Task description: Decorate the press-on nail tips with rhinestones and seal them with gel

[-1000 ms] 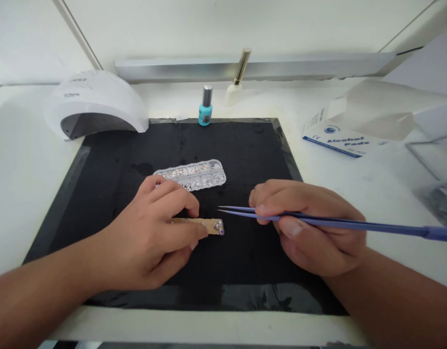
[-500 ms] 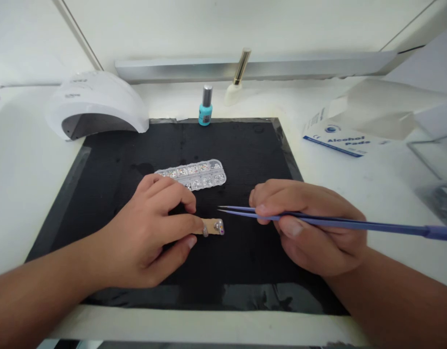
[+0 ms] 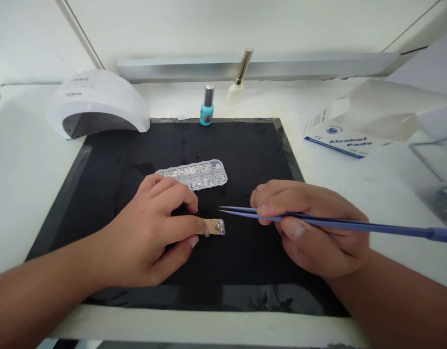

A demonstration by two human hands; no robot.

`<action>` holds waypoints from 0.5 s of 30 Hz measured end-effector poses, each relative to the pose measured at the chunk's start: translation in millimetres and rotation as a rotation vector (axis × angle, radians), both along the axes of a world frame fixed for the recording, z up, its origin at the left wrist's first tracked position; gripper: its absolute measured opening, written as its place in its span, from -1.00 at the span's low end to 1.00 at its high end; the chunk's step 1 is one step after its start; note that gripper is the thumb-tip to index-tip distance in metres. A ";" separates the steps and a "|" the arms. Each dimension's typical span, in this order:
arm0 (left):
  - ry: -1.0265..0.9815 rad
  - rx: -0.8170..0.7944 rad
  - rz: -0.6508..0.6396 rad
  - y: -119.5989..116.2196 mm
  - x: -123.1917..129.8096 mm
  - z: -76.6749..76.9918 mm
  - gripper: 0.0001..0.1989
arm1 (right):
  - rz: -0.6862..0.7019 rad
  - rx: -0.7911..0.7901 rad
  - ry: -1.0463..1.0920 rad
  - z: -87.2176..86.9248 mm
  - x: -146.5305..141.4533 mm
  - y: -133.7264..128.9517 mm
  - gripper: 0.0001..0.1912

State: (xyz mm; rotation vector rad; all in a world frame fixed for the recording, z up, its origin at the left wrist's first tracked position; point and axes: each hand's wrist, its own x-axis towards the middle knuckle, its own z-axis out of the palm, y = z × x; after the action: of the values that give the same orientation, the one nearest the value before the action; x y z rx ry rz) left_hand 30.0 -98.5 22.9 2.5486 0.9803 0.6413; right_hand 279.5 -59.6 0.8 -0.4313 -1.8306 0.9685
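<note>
My left hand (image 3: 158, 232) rests on the black mat, its index finger and thumb at the left end of a small tan strip (image 3: 214, 226). Silvery decorated pieces sit on the strip, one at its right end and one beside my index fingertip. Wrapped around long blue tweezers (image 3: 328, 222) is my right hand (image 3: 314, 228). The tweezers' two tips are slightly apart, just above and right of the strip, touching nothing visible. Behind my left fingers lies a clear compartment case (image 3: 194, 174) of small shiny stones, its left part hidden by that hand.
A white domed lamp (image 3: 103, 102) stands at the back left. A turquoise bottle (image 3: 206, 114) is at the back edge of the black mat (image 3: 245, 150), with a cream bottle (image 3: 235, 92) behind. An alcohol pads box (image 3: 345, 140) lies to the right.
The whole view has shifted very slightly. My left index finger covers a little more of the piece beside it; the tweezers keep nearly the same place over the mat.
</note>
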 end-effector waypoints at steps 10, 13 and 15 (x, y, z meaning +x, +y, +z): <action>0.023 0.051 0.007 1.9 1.9 -1.1 -0.84 | -0.005 -0.011 0.006 -0.6 -0.5 -0.4 -0.81; 0.025 0.058 0.007 1.7 2.0 -1.1 -0.84 | 0.004 -0.019 0.012 -0.5 -0.7 -0.6 -0.81; 0.027 0.056 0.009 1.1 1.5 -0.7 -0.83 | 0.003 -0.027 0.016 -0.6 -0.8 -0.9 -0.81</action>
State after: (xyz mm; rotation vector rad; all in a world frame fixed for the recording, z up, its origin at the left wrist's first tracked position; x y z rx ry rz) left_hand 31.5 -97.4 22.2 2.6096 0.9963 0.6472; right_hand 278.8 -60.4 0.2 -0.4364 -1.8057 0.9974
